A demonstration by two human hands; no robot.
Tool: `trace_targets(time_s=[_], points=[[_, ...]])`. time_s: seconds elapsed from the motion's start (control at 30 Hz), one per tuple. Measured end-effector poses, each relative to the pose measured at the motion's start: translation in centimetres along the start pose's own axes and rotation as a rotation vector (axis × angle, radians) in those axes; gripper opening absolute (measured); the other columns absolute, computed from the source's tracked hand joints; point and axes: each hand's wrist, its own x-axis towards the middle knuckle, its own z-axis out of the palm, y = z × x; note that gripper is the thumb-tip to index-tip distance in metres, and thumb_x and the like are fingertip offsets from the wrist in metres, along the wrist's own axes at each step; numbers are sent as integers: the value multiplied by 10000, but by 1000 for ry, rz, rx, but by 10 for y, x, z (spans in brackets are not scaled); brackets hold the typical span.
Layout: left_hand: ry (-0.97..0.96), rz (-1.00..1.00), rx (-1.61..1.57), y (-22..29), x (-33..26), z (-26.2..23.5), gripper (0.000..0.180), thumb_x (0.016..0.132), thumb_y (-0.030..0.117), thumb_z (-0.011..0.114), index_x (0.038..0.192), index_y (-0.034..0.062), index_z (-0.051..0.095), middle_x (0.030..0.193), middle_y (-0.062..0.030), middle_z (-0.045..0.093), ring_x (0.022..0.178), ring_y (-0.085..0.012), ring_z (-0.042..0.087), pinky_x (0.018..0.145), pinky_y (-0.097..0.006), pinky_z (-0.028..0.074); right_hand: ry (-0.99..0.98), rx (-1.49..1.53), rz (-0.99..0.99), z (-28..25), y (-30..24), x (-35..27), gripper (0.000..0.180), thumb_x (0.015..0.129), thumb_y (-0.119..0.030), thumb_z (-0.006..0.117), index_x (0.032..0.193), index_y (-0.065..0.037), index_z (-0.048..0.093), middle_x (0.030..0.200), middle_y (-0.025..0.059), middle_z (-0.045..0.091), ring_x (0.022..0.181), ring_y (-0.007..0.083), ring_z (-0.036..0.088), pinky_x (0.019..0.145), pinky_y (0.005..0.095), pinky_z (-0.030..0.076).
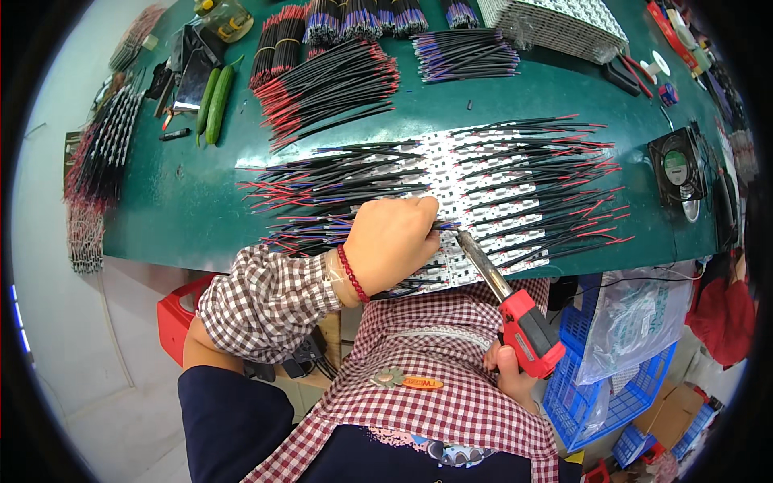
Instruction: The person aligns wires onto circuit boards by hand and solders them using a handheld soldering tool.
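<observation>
My left hand (pixel 393 241), in a checked sleeve with a red beaded bracelet, is closed in a pinch on a thin black wire at the near part of a white circuit board panel (pixel 440 161). Rows of black wires with red and blue ends stick out from both sides of the panel. My right hand (pixel 512 377) is wrapped round a red and black soldering iron (pixel 529 332). Its metal tip points up and left, close to the left fingertips at the board. The pinched wire's end is mostly hidden by my fingers.
Behind the panel lie loose red-ended wires (pixel 326 84) and blue-ended wires (pixel 465 56). A stack of white panels (pixel 555 28) sits at the far right. Two cucumbers (pixel 216 105) lie left, a small black fan (pixel 678 165) right. Blue crates (pixel 576 402) stand below the table's right side.
</observation>
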Motion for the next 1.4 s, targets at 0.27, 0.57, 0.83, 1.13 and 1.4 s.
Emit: trace_targets(time_s=[0.27,0.57,0.83,1.13,1.4], points=[[-25,-35,-32,-1,2,-2,195,722,189,661,713,26,554,632,-153,605,613,-359,607,560,-447,470,-2,25,-11,-1,1,-2,345,934,-176,545,1175,41,426,646,81,510,551,146,488,536,310,446],[-37,-50,-60,0,4,-1,182,725,189,659,719,30,572,617,-162,598,610,-363,606,567,-453,471,10,-192,74,-5,13,-5,150,836,-135,656,912,-31,579,812,51,558,665,162,527,601,303,429],[-50,-26,-25,0,6,-2,157,715,167,642,708,24,577,601,-176,588,600,-368,605,564,-461,472,34,-157,33,-4,15,-6,204,795,-154,693,915,-22,594,801,62,573,674,179,553,592,308,447],[-37,-13,-28,0,8,-1,156,703,159,635,686,15,578,599,-185,586,596,-375,603,564,-467,471,29,-75,-81,8,-3,1,240,930,-202,551,864,28,535,641,74,530,556,136,503,531,274,426],[-62,-31,-28,0,7,-1,160,707,167,639,700,19,581,607,-178,594,605,-370,607,565,-461,474,5,-27,-27,1,5,-4,238,927,-195,551,861,33,532,639,80,528,554,140,503,528,275,423]])
